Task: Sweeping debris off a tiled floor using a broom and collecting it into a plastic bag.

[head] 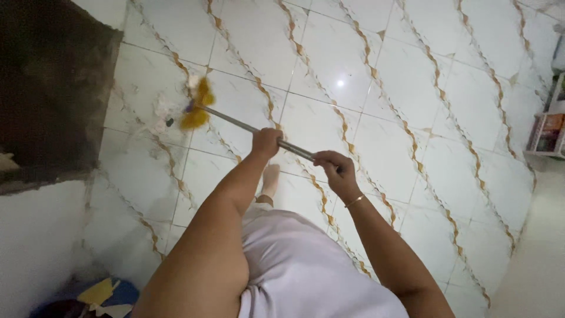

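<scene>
Both hands are wrapped around the metal mop handle (259,130): your left hand (266,143) lower on the shaft, your right hand (334,168) near its upper end. The yellow mop head (197,109) rests on the tiled floor (412,88), just beside small bits of debris (168,122). Keep the head flat against the tile, use short overlapping strokes, and steer clear of the dark opening (53,88) at left.

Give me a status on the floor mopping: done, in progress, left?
Done: cannot tell; the tiled floor is glossy everywhere, with no clear wet edge. In hand: left hand and right hand both grip the metal handle, with the yellow mop head on the tile beside the dark patch. Left: a small dark speck lies next to the mop head.
</scene>
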